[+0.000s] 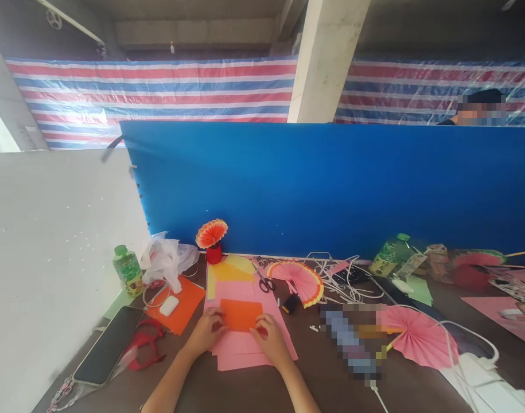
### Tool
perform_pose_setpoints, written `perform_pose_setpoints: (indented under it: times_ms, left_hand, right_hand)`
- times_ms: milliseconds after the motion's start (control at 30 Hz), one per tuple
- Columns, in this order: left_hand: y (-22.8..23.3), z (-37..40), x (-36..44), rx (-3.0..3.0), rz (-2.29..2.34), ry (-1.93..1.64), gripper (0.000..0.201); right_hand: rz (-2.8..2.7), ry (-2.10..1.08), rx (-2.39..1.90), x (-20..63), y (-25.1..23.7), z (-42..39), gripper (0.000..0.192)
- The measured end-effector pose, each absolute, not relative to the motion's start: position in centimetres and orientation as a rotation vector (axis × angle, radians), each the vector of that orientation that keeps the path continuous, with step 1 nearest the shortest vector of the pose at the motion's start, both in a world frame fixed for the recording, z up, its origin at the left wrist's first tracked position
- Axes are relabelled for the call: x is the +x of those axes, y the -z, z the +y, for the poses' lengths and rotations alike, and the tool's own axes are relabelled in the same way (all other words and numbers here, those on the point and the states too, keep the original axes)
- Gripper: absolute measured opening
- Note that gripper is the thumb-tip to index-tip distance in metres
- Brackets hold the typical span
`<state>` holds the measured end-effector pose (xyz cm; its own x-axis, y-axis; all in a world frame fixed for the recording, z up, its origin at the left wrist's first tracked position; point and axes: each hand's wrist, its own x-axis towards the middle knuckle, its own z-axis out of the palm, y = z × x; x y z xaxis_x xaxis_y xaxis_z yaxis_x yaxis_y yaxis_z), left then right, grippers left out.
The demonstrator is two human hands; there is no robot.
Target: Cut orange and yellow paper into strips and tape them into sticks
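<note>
Now we press our left hand (pixel 208 331) and right hand (pixel 268 338) flat, fingers together, on the orange paper (pixel 240 314) near the frame's bottom middle, so it stays put on the pink sheets (pixel 245 350).

Orange sheet (pixel 241 314) under my fingers, on pink sheets (pixel 245 350). Yellow paper (pixel 228 271) behind. Pink fan (pixel 297 280), orange-and-yellow rim. Small orange fan (pixel 211 232) on red base. Blue divider (pixel 331 183). Tarp (pixel 159 92) striped red, white, blue. Green-capped bottle (pixel 128 269). Brown table (pixel 314 367).
</note>
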<state>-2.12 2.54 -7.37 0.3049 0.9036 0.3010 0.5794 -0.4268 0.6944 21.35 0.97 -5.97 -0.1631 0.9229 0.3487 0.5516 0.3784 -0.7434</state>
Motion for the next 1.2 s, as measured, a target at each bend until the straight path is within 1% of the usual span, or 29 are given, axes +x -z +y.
perform_pose_setpoints:
  times_ms: [167,367,500,933,1200]
  left_hand:
    - [7.1,2.6,-2.3,2.068,1.311,-0.921,0.015]
    - [6.3,2.1,-2.3,2.101,1.284,-0.926,0.009]
    - [6.1,1.9,-2.2,2.17,1.226,-0.914,0.014]
    - [6.9,2.6,-2.4,2.137,1.286,-0.946,0.019]
    - [7.3,2.6,-2.5,2.139,1.341,-0.991,0.021]
  right_hand:
    - [-1.825,-0.604,-1.326,21.8,6.2,0.9,0.013]
    - [-1.915,-0.563,-1.332,23.0,5.9,0.3,0.012]
    - [-1.949,-0.564,-1.322,23.0,5.6,0.2,0.015]
    - [-1.928,-0.583,-1.359,22.9,5.8,0.2,0.014]
    - [-1.92,-0.481,-1.362,22.8,5.9,0.2,0.012]
